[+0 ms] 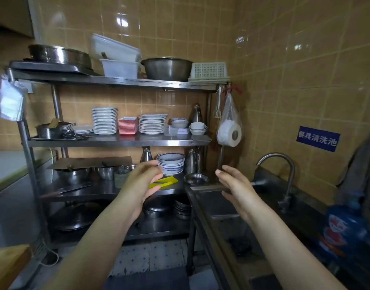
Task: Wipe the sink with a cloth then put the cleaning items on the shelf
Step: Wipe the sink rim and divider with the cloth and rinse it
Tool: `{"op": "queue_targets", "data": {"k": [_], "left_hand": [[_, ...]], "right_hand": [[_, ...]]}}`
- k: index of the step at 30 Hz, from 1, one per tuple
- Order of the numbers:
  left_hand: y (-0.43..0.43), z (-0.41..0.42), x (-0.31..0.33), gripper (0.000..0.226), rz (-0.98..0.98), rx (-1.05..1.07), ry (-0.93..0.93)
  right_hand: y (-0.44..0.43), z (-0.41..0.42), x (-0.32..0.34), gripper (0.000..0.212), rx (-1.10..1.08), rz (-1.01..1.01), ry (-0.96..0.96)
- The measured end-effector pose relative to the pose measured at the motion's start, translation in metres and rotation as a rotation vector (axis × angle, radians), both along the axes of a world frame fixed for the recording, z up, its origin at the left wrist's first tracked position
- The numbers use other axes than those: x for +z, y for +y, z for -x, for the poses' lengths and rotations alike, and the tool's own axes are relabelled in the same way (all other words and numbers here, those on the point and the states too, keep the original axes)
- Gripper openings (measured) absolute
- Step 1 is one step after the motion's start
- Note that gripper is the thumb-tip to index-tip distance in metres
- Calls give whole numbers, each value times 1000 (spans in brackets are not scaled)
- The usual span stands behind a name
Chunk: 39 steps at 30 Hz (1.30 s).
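A steel sink [219, 203] runs along the right side, with a curved tap [284, 176] behind it. A steel shelf rack [117, 141] stands straight ahead to the left of the sink. My left hand [142, 185] is raised in front of the rack's lower shelf, fingers relaxed, holding nothing. My right hand [234, 185] hovers over the sink's near left corner, also empty with straight fingers. A dark cloth-like thing [261, 182] lies on the sink's back rim, partly behind my right hand. A blue bottle [345, 227] stands blurred at the right edge.
The rack holds stacked plates [105, 120], bowls [171, 164], steel pots, plastic tubs and a yellow strip [165, 182] on the lower shelf. A paper roll in a bag [230, 132] hangs at the rack's right post. Tiled walls close the corner.
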<state>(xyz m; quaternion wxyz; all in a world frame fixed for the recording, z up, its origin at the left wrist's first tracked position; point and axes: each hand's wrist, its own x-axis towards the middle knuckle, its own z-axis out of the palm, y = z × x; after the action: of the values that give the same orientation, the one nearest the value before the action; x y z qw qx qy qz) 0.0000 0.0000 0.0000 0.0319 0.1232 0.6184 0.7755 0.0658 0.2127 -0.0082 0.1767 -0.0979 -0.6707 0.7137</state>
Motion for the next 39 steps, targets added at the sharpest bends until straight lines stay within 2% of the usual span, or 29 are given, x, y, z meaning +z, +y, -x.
{"op": "queue_targets", "data": {"k": [8,12,24,33,39], "left_hand": [[-9,93,3,16,-61,-19,-20],[-11,140,6,12,-9,-71,-46],[-10,236,-8,12,-22,-66,-35],[37,322,-11,10,-67,-40,-29],[85,387,0,9,-32,-47,-26]], "right_hand": [[-15,87,19,49,-56,6,12],[-19,121,21,40,-119,58,61],[-21,220,11,36,-109,40,56],[21,312,5,42,-43,-20,11],[66,382,9,34,-47,31,37]]}}
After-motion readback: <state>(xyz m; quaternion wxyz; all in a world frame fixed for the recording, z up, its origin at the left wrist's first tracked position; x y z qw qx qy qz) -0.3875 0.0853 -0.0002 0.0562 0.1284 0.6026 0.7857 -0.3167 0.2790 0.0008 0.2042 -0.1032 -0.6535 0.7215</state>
